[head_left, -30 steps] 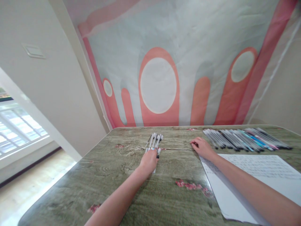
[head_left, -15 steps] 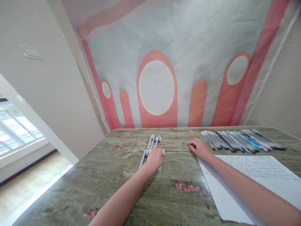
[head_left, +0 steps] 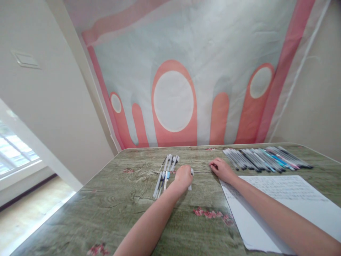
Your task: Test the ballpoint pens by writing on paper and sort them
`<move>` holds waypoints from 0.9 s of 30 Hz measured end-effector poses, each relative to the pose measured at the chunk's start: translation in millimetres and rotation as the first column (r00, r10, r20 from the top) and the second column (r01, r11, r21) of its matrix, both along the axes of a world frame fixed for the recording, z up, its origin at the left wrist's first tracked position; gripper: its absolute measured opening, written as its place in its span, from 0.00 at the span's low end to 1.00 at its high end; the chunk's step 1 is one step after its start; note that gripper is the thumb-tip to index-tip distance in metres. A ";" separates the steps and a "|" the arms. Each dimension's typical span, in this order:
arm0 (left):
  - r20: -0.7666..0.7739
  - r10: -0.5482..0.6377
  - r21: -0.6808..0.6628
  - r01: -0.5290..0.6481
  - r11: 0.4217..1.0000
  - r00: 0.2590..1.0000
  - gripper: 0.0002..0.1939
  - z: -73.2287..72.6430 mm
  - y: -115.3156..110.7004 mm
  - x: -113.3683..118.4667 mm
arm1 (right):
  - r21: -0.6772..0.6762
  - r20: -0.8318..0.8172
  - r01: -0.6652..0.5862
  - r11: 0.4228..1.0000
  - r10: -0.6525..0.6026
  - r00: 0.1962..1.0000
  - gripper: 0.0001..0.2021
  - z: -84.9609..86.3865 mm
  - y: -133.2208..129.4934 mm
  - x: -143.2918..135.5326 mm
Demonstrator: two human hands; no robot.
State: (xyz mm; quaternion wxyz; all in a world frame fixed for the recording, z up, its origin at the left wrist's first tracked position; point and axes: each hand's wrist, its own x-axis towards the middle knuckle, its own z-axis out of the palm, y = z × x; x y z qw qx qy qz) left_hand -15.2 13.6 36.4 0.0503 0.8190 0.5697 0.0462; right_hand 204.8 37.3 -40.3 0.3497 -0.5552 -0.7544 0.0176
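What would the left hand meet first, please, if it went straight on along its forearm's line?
Probably the patterned wall covering; the way from the left hand over the wood-grain tabletop looks free, though depth is unclear.

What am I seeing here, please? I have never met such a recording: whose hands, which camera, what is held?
There is no machine, only a person's two bare hands, seen from a camera worn on the head. On the wood-patterned table lie a small group of pens, a bigger row of pens and a sheet with writing. The left hand is closed around what looks like a pen, partly hidden. The right hand is curled near the sheet's corner; I cannot tell whether it holds anything.
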 end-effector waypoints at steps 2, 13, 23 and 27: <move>0.014 -0.007 -0.013 0.007 1.000 1.000 0.12 0.2 1.3 7.7 | 0.010 0.008 0.001 1.000 -0.001 1.000 0.09 -0.6 0.4 -0.1; 0.081 -0.025 0.007 0.025 1.000 0.996 0.12 -7.9 10.5 36.1 | 0.101 0.061 -0.238 0.966 0.233 0.971 0.12 15.5 -10.8 -10.2; 0.086 -0.015 0.047 0.011 0.999 0.996 0.20 -11.5 4.8 35.4 | 0.109 0.168 -0.485 0.868 0.465 0.869 0.15 26.4 -17.4 -17.5; 0.034 0.023 -0.042 -0.022 0.999 0.999 0.18 -4.9 2.5 35.1 | 0.090 0.177 -0.505 0.858 0.485 0.856 0.15 25.2 -16.2 -16.9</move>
